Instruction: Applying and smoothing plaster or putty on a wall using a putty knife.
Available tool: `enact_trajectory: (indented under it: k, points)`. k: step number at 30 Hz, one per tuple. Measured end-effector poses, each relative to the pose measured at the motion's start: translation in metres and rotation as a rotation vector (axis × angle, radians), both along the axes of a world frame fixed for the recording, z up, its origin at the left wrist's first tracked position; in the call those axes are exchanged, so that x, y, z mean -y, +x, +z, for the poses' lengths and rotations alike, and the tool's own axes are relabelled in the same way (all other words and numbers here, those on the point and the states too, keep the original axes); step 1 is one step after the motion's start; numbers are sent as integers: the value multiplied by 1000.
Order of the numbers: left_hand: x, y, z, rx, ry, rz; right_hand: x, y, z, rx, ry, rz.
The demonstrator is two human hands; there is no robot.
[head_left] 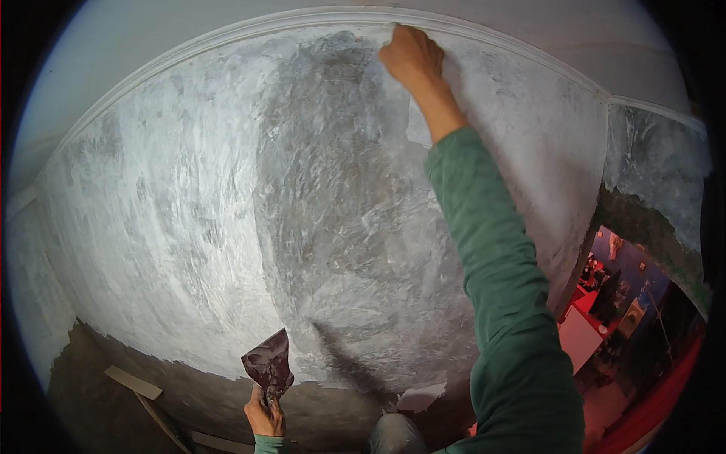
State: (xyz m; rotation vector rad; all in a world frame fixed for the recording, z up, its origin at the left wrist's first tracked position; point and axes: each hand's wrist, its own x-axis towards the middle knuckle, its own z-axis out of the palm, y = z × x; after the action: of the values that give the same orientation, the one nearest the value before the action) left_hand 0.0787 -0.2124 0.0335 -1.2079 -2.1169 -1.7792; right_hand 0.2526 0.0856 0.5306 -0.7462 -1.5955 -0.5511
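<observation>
My right hand (414, 57) is raised at the top of the wall (333, 189), just under the white cornice (302, 18), its fingers closed; what they hold, if anything, is hidden. Patchy white and grey plaster covers the wall, with a darker band down the middle and a small pale patch beside my right wrist. Low in the middle, my left hand (264, 412) grips the handle of a wide, dark putty knife (266, 356) smeared with plaster, its blade pointing upward.
Wooden boards (133, 380) are at the lower left before the dark lower wall. My knee (397, 435) shows at the bottom. A side wall (654, 151) meets this one at the right, above an opening onto a red-lit space with assorted objects (586, 318).
</observation>
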Motion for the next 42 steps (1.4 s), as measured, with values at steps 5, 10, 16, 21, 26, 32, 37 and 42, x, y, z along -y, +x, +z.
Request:
enact_trajectory:
  k: [5, 10, 16, 21, 26, 32, 37, 42]
  points:
    - [2, -2, -1, 65, 113, -30, 23, -28, -107, -58, 149, 618]
    - [-3, 0, 13, 583, 362, -285, 46, -24, -287, -185, -428, 1023]
    - [-20, 15, 35, 838, 398, -491, 116, -17, -481, -336, -1380, 1477]
    - [-29, -2, 6, 1008, 323, -617, 173, -66, -536, -563, -1436, 1724]
    - [-56, -8, -35, 856, 156, -880, 167, -69, -544, -1022, -1502, 1542]
    - [-135, 58, -126, 652, -317, -1353, 144, 145, -604, -966, -866, 829]
    - [-171, 153, -250, 851, -719, -1396, 241, 315, -654, -999, -973, -93]
    - [-109, 230, -367, 822, -1072, -1473, 391, 367, -702, -673, -1344, -643]
